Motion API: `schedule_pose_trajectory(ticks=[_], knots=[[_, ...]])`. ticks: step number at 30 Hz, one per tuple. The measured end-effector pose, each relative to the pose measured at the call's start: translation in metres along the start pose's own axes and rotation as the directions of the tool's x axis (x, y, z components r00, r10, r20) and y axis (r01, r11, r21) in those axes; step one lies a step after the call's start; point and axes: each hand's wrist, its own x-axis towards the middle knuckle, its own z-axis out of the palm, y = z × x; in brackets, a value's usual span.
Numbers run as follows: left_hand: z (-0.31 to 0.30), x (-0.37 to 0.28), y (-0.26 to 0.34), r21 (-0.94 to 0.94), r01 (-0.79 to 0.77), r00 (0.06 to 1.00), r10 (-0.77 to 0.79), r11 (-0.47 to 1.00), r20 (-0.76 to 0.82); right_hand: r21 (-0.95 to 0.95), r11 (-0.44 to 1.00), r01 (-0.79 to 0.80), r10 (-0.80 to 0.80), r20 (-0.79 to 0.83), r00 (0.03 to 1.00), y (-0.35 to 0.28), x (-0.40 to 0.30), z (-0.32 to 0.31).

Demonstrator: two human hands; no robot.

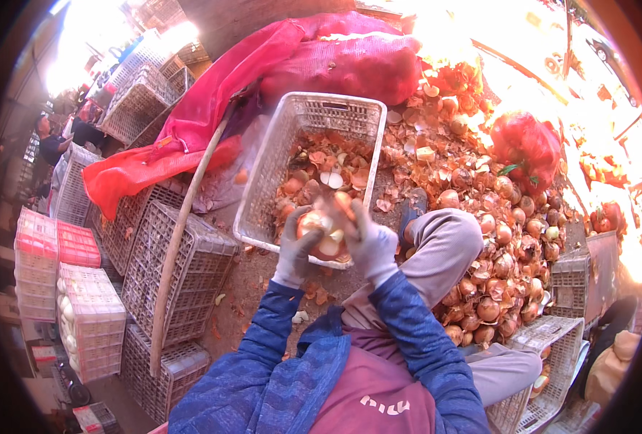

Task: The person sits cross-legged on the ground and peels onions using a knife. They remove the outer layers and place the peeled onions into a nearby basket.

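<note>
Both hands wear light knit gloves with dark, soiled palms and fingers. My left hand (297, 247) grips a partly peeled onion (314, 223) above the near end of a white plastic crate (243, 214). Close on its right, my right hand (372, 238) pinches a piece at its fingertips, blurred, perhaps onion skin. Another pale onion surface shows low between the hands; whether it is held or lies in the crate I cannot tell. Inside the crate lie onion skins and cut onion pieces (332, 179).
A large heap of unpeeled onions (503, 266) lies to the right, beside my knee. Red mesh sacks (348, 65) lie beyond the crate. A wooden pole (182, 233) leans over stacked crates (177, 271) at left. Another person (49, 144) is at far left.
</note>
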Motion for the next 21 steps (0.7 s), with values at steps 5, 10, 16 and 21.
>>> schedule_pose_trajectory(ticks=[5, 10, 16, 21], knots=[[-0.018, 0.003, 0.002, -0.548, 0.171, 0.985, -0.15, 0.819, 0.083, 0.254, 0.819, -0.515, 0.439, 0.301, 0.847, 0.009, 0.049, 0.013], [-0.027, 0.006, 0.0, -0.844, 0.466, 0.885, -0.136, 0.264, 0.446, 0.102, 0.706, -0.701, 0.64, 0.333, 0.693, 0.018, 0.053, 0.03], [-0.046, 0.019, -0.02, -0.859, 0.423, 0.889, -0.315, 0.288, 0.332, 0.343, 0.753, -0.561, 0.427, 0.394, 0.814, 0.007, 0.028, 0.031], [-0.081, 0.062, -0.084, -0.678, 0.374, 0.917, -0.363, 0.633, 0.167, 0.464, 0.866, -0.184, 0.182, 0.049, 0.982, 0.006, 0.001, -0.012]])
